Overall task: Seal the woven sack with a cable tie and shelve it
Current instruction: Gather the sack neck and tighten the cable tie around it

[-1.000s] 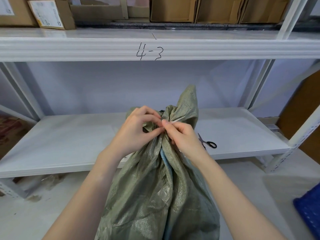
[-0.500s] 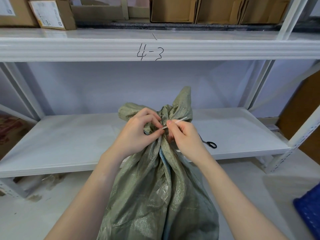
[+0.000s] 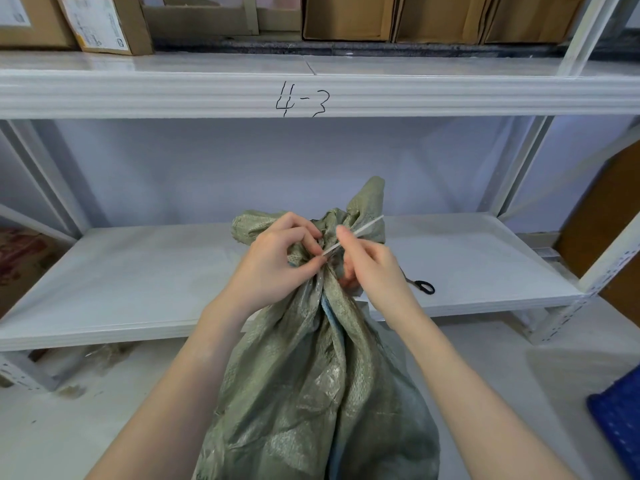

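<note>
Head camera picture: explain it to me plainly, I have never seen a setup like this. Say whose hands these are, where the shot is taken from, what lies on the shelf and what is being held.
There is no machine here. A person wears one wide-angle camera on the head, so you look forward and down along their bare arms. The left hand pinches the gathered neck of a green woven sack, which stands in front of the racking. The right hand grips the free end of a thin white cable tie, which sticks up and to the right from the neck. How far the tie is tightened cannot be told. On the lower shelf behind the sack lies a pair of black-handled scissors, partly hidden by the right hand. The shelf above, marked 4-3, carries cardboard boxes.
</note>
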The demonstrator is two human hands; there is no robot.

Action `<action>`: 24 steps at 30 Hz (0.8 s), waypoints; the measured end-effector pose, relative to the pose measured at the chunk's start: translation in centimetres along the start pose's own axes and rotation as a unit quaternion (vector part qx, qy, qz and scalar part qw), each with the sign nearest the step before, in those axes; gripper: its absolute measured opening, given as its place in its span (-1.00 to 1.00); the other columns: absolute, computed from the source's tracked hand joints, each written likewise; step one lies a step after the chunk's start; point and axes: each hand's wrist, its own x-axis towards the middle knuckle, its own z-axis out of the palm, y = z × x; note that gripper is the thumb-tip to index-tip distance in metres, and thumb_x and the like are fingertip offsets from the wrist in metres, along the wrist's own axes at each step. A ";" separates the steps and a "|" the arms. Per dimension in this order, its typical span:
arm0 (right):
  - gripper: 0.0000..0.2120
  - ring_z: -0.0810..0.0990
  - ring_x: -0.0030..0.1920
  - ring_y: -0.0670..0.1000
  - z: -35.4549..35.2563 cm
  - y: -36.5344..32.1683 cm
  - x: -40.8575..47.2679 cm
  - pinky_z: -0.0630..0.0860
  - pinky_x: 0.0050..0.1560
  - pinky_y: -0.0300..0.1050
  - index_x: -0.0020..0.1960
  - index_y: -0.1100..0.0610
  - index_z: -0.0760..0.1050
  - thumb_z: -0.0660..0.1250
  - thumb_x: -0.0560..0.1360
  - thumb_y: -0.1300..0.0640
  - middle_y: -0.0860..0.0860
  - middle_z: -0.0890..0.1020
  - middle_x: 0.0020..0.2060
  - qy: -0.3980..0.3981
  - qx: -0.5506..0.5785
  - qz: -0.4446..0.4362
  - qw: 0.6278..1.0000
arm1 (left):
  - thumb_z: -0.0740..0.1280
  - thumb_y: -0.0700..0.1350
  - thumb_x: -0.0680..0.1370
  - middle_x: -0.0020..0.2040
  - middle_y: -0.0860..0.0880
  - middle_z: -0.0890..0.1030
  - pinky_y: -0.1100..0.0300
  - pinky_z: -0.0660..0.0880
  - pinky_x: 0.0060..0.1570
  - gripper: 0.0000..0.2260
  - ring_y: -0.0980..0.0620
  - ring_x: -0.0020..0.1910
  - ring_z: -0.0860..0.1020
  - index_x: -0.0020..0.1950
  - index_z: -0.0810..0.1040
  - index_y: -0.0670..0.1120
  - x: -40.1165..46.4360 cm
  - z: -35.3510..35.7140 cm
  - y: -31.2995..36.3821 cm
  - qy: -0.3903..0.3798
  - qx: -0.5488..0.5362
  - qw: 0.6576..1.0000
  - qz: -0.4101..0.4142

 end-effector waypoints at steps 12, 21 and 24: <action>-0.53 0.27 -0.44 -0.11 0.8 1.0 0.0 0.20 -0.33 -0.13 -0.50 -0.09 0.24 0.18 0.58 0.06 -0.14 0.33 -0.56 -0.035 -0.110 -0.119 0.986 | 0.42 -0.22 0.41 -0.02 0.03 0.54 0.51 0.29 -0.08 -0.91 0.27 -0.03 0.48 -0.26 0.55 -0.08 -0.3 0.6 0.1 0.005 -0.023 1.000 0.010; -0.60 0.35 -0.51 -0.16 0.3 1.0 0.1 0.24 -0.42 -0.31 -0.41 0.19 0.39 0.16 0.59 0.13 -0.09 0.30 -0.57 -0.004 -0.126 -0.128 0.984 | 0.39 -0.24 0.41 -0.01 -0.01 0.51 0.41 0.36 0.02 -0.92 0.23 0.03 0.48 -0.23 0.51 -0.13 -0.3 1.1 0.0 0.012 -0.023 0.999 0.029; -0.59 0.40 -0.51 -0.15 0.1 1.1 0.2 0.28 -0.41 -0.33 -0.44 0.09 0.39 0.17 0.59 0.13 -0.09 0.40 -0.59 0.012 -0.123 -0.127 0.984 | 0.39 -0.21 0.41 -0.01 0.02 0.50 0.36 0.39 0.02 -0.93 0.24 0.02 0.48 -0.23 0.51 -0.11 -0.3 1.0 -0.2 0.011 -0.025 0.999 0.024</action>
